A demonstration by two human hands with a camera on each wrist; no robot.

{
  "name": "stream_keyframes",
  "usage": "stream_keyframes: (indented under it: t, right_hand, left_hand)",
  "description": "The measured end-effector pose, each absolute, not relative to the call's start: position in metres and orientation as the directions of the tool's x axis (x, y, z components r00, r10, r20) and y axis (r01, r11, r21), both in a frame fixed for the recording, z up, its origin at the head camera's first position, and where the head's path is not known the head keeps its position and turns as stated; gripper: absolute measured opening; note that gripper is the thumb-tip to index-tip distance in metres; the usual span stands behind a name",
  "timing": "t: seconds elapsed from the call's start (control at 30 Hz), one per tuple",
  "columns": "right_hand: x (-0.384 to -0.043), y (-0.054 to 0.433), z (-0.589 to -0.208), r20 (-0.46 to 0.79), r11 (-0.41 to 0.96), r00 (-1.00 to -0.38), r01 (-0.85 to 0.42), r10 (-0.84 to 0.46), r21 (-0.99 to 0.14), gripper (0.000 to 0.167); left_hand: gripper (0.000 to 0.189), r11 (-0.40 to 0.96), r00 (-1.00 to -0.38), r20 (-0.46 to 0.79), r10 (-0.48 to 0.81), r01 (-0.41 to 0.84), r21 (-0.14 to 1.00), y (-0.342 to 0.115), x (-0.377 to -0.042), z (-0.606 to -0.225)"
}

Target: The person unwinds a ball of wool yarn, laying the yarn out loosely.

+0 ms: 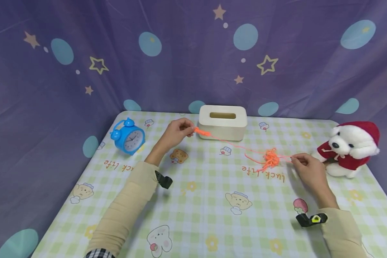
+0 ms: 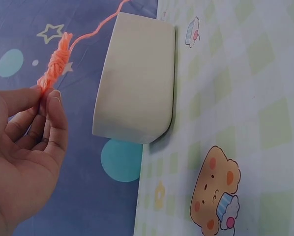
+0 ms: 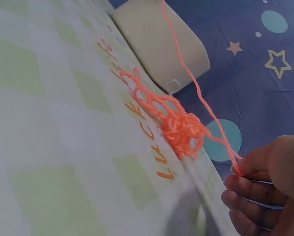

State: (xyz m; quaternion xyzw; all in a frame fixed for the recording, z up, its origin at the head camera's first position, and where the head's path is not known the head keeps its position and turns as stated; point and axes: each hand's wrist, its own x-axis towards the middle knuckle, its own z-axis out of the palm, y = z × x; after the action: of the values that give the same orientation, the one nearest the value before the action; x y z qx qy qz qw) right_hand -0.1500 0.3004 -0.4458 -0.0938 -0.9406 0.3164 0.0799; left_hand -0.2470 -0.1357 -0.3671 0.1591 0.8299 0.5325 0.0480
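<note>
My left hand (image 1: 179, 132) pinches one end of a small wound bundle of orange yarn (image 2: 56, 64) between thumb and fingers, raised off the table in front of the tissue box. From that bundle a single strand (image 3: 198, 88) runs across to my right hand (image 1: 310, 171), whose thumb and forefinger pinch the yarn. A loose, tangled heap of the same orange yarn (image 1: 271, 158) lies on the tablecloth just left of the right hand. One strand leads from the heap up to the right fingertips (image 3: 240, 169).
A cream tissue box (image 1: 223, 123) stands at the back middle, close behind the left hand. On the left is a blue alarm clock (image 1: 128, 136). A white plush bear (image 1: 349, 148) in red clothes sits beside the right hand. A purple curtain (image 1: 187, 79) hangs behind the table.
</note>
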Motion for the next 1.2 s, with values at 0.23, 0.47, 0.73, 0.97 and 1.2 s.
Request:
stream_keyframes:
  t: [0.23, 0.47, 0.73, 0.97, 1.2]
  right_hand:
    - [-0.153, 0.293, -0.443, 0.092, 0.79, -0.981, 0.082, 0.173, -0.608, 0.029]
    - [-0.159, 0.281, -0.437, 0.164, 0.792, -0.978, 0.0, 0.127, -0.611, 0.025]
    - [-0.176, 0.246, -0.425, 0.216, 0.744, -0.974, -0.095, 0.066, -0.661, 0.026]
    - [-0.194, 0.201, -0.419, 0.278, 0.665, -0.959, -0.237, -0.046, -0.708, 0.02]
    - [-0.207, 0.155, -0.416, 0.333, 0.612, -0.928, -0.361, -0.166, -0.704, 0.022]
  left_hand:
    - [0.017, 0.373, -0.94, 0.09, 0.329, 0.217, 0.902, -0.133, -0.247, -0.367]
    - [0.015, 0.371, -0.939, 0.089, 0.333, 0.217, 0.903, -0.13, -0.247, -0.367]
    - [0.016, 0.375, -0.942, 0.085, 0.325, 0.211, 0.903, -0.128, -0.246, -0.366]
    - [0.015, 0.368, -0.94, 0.084, 0.33, 0.21, 0.906, -0.127, -0.247, -0.369]
    - [0.016, 0.383, -0.94, 0.078, 0.332, 0.21, 0.9, -0.126, -0.245, -0.368]
